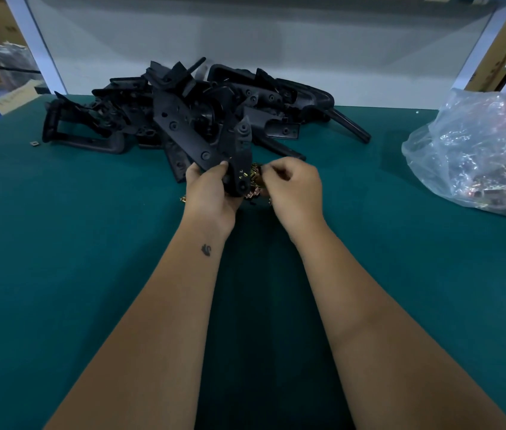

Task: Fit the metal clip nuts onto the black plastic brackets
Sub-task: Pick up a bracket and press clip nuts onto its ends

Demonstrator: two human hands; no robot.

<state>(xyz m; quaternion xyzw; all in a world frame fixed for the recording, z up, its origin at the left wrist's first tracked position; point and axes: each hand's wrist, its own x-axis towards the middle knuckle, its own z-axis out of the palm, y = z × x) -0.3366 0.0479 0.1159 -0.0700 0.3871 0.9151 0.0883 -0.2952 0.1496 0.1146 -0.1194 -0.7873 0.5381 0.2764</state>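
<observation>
Left hand (211,190) wrapped round the lower end of a black moulded plastic bracket (241,156), raised over mid-surface. Right hand (292,184) curled beside it; a small brass-coloured metal clip nut (253,175) apparently pinched, though fingertips hidden. More brackets heaped toward the far edge (183,110). Bracket probably stiff and light; best held near the mounting tab. Nuts likely small, springy, slippery.

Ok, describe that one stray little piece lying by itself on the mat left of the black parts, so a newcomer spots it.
Start at the pile of black brackets at the back of the green mat. Off its left end lies a small square piece, flat on the mat. It alone sits apart, touching nothing.
</observation>
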